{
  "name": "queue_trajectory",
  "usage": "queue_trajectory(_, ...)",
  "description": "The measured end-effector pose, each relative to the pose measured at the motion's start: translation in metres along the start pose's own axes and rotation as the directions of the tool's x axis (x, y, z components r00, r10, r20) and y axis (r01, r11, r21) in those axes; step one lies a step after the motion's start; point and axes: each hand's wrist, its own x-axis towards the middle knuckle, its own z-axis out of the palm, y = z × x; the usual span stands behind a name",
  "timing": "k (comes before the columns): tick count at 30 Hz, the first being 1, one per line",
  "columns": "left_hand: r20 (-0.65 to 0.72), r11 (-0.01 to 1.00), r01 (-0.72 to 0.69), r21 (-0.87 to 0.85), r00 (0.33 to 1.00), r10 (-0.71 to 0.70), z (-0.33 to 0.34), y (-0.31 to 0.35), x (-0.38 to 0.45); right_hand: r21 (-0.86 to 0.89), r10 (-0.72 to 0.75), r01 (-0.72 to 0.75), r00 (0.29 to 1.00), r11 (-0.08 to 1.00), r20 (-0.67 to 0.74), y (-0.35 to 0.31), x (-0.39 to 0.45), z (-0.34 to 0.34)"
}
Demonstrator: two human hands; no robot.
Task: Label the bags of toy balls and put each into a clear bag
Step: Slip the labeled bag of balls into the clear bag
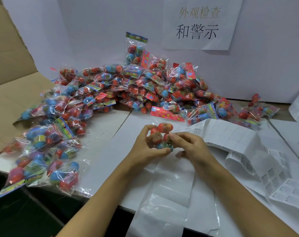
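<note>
Both hands on one bag of toy balls (160, 136), held just above the table (100, 151), centre of view. My left hand (148, 146) cups it from the side and below, fingers curled round the balls; my right hand (188, 142) pinches the near edge with thumb and fingertips. Can't tell if a label is under the right thumb, too small to see. Handling guess: light, lumpy, film is slick and crinkly, hard round balls shift inside, so the bag won't hold shape. Best grip is around the ball cluster, or the flat header strip for pulling; pinching bare film will likely slip. A label needs a flat patch, so stretch the film over one ball or press against the table. Label sheets (229, 134) lie just right of the hands, more curl off to the far right. Clear bags (169, 194) lie flat under my wrists, floppy and clingy, mouth will need opening with fingers. The big pile of bags (128, 89) sits behind and left, some spilling onto a cardboard box flap (11, 103).
</note>
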Motion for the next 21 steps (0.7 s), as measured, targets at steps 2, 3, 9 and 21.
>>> queue_trajectory(2, 0.014, 1.000, -0.003, 0.007, 1.000, 0.003, 0.001, -0.002, 0.000, 0.006, 0.007, -0.007, 1.000, 1.000, 0.001, 0.000, 0.000, 0.001)
queue_trajectory(3, 0.020, 1.000, -0.005, 0.014, 1.000, 0.004, 0.001, -0.003, 0.000, 0.006, 0.011, -0.011, 1.000, 1.000, 0.003, 0.000, 0.000, 0.002)
queue_trajectory(9, -0.030, 0.998, -0.014, 0.059, 0.999, 0.016, 0.000, 0.001, 0.000, -0.021, 0.021, -0.020, 0.999, 1.000, 0.048, 0.005, -0.002, 0.004)
queue_trajectory(21, -0.132, 0.990, 0.124, -0.064, 0.982, -0.132, 0.009, 0.011, 0.000, 0.063, 0.040, -0.042, 0.999, 0.997, 0.030, 0.008, 0.007, -0.004)
